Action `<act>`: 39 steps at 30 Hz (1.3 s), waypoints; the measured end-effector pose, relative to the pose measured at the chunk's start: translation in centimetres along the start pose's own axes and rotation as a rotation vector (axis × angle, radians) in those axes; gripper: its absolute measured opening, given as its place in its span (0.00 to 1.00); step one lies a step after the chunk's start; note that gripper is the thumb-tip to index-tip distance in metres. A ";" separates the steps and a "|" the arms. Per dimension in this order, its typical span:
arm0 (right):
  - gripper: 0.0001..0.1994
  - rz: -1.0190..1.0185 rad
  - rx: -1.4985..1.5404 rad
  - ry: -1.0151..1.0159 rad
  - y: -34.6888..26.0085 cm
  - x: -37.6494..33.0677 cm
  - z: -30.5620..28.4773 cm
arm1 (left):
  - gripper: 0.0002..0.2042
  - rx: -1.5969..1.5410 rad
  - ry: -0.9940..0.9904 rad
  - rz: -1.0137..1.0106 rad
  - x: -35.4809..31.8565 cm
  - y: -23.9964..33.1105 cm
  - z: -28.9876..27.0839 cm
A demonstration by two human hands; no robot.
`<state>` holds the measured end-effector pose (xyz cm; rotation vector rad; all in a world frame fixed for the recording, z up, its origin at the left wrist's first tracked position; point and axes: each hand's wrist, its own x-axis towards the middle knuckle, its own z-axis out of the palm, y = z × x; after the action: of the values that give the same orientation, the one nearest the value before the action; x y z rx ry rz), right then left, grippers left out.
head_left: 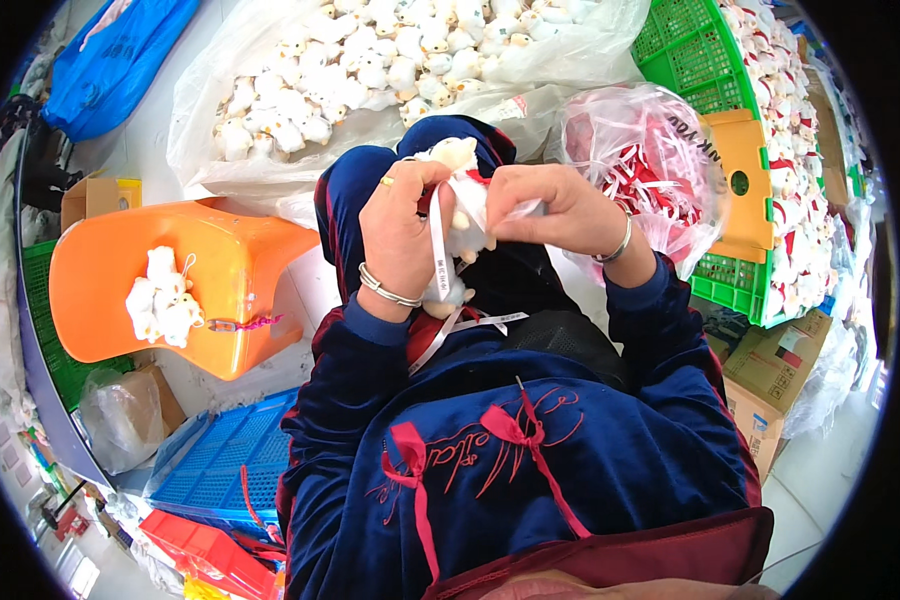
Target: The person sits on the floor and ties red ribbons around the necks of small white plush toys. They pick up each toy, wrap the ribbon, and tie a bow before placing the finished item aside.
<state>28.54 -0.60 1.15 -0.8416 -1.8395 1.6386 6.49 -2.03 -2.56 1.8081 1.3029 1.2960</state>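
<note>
Toy in hand: I see a small white plush toy [460,235] held up over the sitter's lap, a bit of red at its neck, between the two hands.
Left hand [400,215]: fingers curled at the toy's side, thumb and forefinger pinching a white ribbon [440,250] that hangs down.
Right hand [542,208]: thumb and fingertips pressed together at the toy's neck; what exactly they pinch, I cannot tell.
Orange stool [85,260]: a cluster of white toys [165,300] lies on the seat, with small snips [222,325] on a pink cord beside it, toward the right edge.
Clear bag [585,125]: red and white strips [655,190] bunched inside, next to the green crate's [680,50] left edge.
Big plastic sheet [195,130]: heaped with more white toys [370,65].
</note>
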 end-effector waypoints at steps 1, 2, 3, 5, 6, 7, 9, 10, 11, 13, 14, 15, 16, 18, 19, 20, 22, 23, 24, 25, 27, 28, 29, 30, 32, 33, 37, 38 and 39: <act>0.04 -0.014 -0.011 -0.050 -0.6 0.0 -0.4 | 0.09 0.001 0.002 0.011 0.0 0.0 -0.1; 0.05 -0.028 -0.022 -0.101 -1.2 0.0 -0.7 | 0.08 0.002 0.005 0.022 0.0 0.0 -0.1; 0.12 -0.001 0.128 -0.023 -2.0 0.0 -0.7 | 0.08 -0.046 0.017 0.000 0.0 0.1 0.0; 0.18 -0.002 0.146 0.276 -0.9 0.5 -1.2 | 0.08 -0.064 0.015 0.029 0.1 -0.1 0.1; 0.19 0.069 0.230 0.403 -0.7 0.9 -1.7 | 0.08 -0.072 0.012 0.047 0.2 -0.1 0.2; 0.15 0.099 0.077 0.422 -0.6 1.6 -2.0 | 0.08 -0.066 0.011 0.043 0.3 -0.1 0.2; 0.13 0.211 -0.085 0.234 -1.2 2.3 -1.2 | 0.07 -0.042 -0.003 0.056 0.1 -0.5 0.1; 0.12 0.267 -0.169 0.145 -1.6 2.6 -0.6 | 0.07 -0.034 -0.013 0.066 0.1 -0.6 0.1; 0.11 0.209 -0.116 0.157 -0.6 2.6 0.2 | 0.07 -0.039 -0.005 0.058 0.2 -0.5 0.1; 0.09 0.243 -0.064 0.123 -0.2 2.8 0.4 | 0.07 -0.030 0.016 0.026 0.2 -0.2 0.0; 0.09 0.265 -0.046 0.110 -0.2 2.8 0.2 | 0.07 -0.026 0.026 0.010 0.2 -0.1 0.0; 0.09 0.265 -0.046 0.119 -0.1 2.7 0.2 | 0.07 -0.043 0.017 -0.016 0.0 -0.2 0.0; 0.09 0.266 -0.045 0.127 -0.1 2.7 0.2 | 0.07 -0.041 0.019 -0.013 0.0 -0.2 0.0; 0.09 0.290 0.014 0.148 -0.1 2.8 0.3 | 0.07 -0.039 0.021 -0.009 0.0 -0.3 0.2; 0.09 0.314 0.072 0.160 -0.4 2.9 0.3 | 0.07 -0.032 0.032 -0.003 0.0 -0.5 0.2; 0.09 0.338 0.131 0.172 -0.6 3.1 0.3 | 0.06 -0.034 0.031 0.007 0.0 -0.5 0.2; 0.09 0.309 0.075 0.164 -0.5 3.3 0.5 | 0.04 -0.041 0.030 0.027 0.0 -0.5 0.2; 0.09 0.283 0.042 0.168 0.0 3.3 0.7 | 0.04 -0.038 0.033 0.021 0.0 -0.4 0.2; 0.09 0.257 0.008 0.172 0.3 3.4 0.8 | 0.04 -0.036 0.037 0.017 0.0 -0.4 0.2; 0.09 0.255 -0.036 0.180 0.4 3.5 0.8 | 0.04 -0.034 0.041 0.012 0.0 -0.4 0.3; 0.09 0.249 -0.127 0.195 0.5 3.6 0.9 | 0.04 -0.010 0.026 -0.046 0.0 -0.1 0.3; 0.09 0.236 -0.205 0.256 0.3 3.8 1.0 | 0.04 0.001 0.020 -0.074 0.0 0.0 0.4; 0.10 0.223 -0.283 0.316 -0.2 4.1 1.3 | 0.04 -0.009 0.030 -0.061 -0.1 0.0 0.5; 0.10 0.207 -0.361 0.379 -0.5 4.3 1.6 | 0.04 -0.018 0.038 -0.047 -0.1 -0.1 0.6; 0.07 0.116 -0.506 0.452 0.1 4.6 2.4 | 0.04 -0.049 0.071 0.010 -0.1 -0.4 0.9; 0.07 0.074 -0.556 0.480 0.3 4.8 2.9 | 0.04 -0.073 0.096 0.050 -0.1 -0.6 0.9; 0.05 -0.191 -0.773 0.463 2.3 4.8 3.5 | 0.09 -0.059 0.094 0.142 0.3 -0.2 0.3; 0.05 -0.266 -0.832 0.432 2.7 4.9 3.2 | 0.09 -0.039 0.086 0.156 0.4 -0.1 0.3; 0.07 -0.246 -0.831 0.376 2.6 4.7 2.8 | 0.08 -0.046 0.087 0.154 0.3 -0.2 0.5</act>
<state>23.57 1.27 -1.82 -1.0928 -2.2167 0.4749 6.84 -1.60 -2.81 1.8686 1.1874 1.4894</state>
